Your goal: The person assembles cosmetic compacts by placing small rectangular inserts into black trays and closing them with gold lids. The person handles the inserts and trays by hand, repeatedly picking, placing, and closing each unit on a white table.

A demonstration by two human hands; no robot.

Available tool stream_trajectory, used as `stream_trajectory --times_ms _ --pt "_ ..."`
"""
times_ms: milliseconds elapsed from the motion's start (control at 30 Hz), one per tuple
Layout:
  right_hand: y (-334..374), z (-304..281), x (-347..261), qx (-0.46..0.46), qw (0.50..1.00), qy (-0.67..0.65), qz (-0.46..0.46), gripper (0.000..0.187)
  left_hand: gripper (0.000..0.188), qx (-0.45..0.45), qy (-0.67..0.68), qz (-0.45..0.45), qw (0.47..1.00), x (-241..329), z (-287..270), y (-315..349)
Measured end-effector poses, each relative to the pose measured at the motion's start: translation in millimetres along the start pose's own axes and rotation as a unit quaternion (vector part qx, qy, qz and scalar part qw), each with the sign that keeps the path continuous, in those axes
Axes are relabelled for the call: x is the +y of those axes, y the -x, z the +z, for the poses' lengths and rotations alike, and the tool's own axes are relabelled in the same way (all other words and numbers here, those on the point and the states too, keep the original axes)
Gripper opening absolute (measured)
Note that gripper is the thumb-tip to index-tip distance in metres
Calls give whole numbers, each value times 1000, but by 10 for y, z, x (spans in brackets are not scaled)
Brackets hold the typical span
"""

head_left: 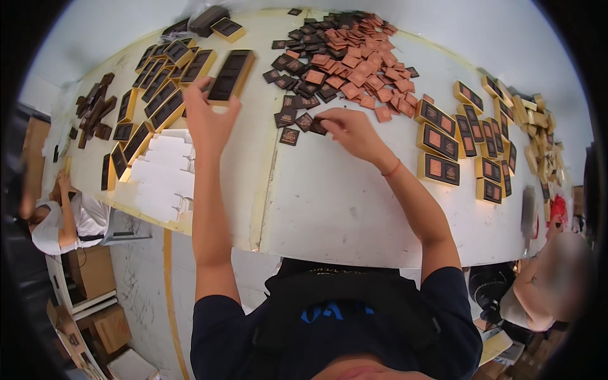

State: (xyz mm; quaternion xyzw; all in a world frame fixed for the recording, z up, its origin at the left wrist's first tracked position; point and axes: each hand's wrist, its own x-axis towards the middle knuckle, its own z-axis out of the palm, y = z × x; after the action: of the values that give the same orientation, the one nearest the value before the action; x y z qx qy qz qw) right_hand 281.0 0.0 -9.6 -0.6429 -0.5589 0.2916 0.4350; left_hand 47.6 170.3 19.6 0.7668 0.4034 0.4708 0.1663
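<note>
Touching a dark square tile, the right grip partly hides it.

The long box has gold sides and a dark interior split into compartments, its open face up and its length slanting. The small, thin, dark square lies right of the box, nearer the person, partly covered.

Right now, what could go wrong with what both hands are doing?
The left hand holds the gold box by its near end, so it might tip or slip. The right hand has its fingers at a dark square with others crowded close, so it could disturb a neighbour. Orange squares lie loosely heaped just beyond; a bump might slide some.
</note>
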Motion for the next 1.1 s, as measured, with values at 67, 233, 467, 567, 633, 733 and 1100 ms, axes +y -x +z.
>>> stream_trajectory --times_ms 67,233,467,567,633,733,1100 --pt "230 -248 48 51 989 -128 48 17 60 -131 104 35 985 352 21 182" --pt "751 -498 -210 92 968 -221 70 24 64 -426 148 32 892 838 233 862" --pt "1041 -64 -211 84 996 -4 11 32 79 -445 226 84 862 769 437 1075" --pt "963 8 -208 109 986 118 -50 32 78 -461 241 80 850 755 432 1048" --pt "951 -2 -233 118 975 172 -80 30 77 -472 240 75 845 733 420 1030" --pt "998 17 -247 140 958 230 -102 28 76 -475 209 101 849 767 379 1008" --pt "905 -408 -264 42 954 255 -154 15 58 -428 139 205 869 722 422 1066"
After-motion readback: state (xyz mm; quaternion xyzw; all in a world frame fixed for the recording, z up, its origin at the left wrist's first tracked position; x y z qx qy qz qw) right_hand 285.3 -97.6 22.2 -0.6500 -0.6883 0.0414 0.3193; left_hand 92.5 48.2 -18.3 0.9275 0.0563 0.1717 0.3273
